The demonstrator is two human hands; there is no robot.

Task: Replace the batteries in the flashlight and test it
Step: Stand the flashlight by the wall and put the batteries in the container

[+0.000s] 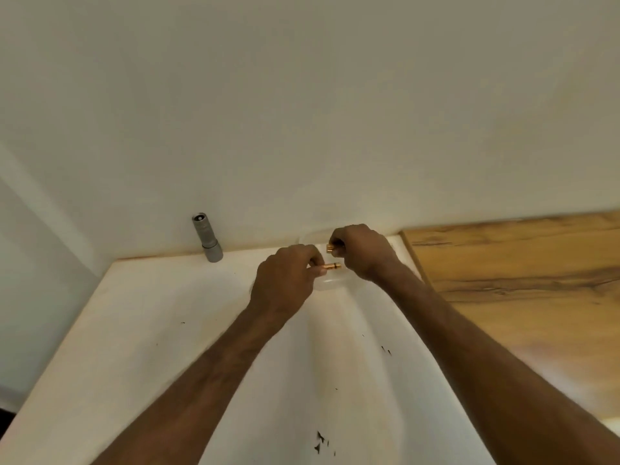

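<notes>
- While your left hand [285, 280] is curled, its thumb and forefinger pinch one copper-coloured battery [332, 266], which sticks out sideways toward your right hand [364, 251].
- Your right hand is closed around more batteries [330, 248]; only their gold ends show between the fingers, so their number cannot be told.
- Both hands are close together above a clear plastic container [330, 285] that sits on the white surface [134, 330].
- The grey flashlight [208, 237] stands on end at the back of that surface, against the wall [302, 112], well left of your hands and touched by neither.
- A wooden counter [520, 263] lies to your right, and dark specks [320, 441] mark the white surface near you.
</notes>
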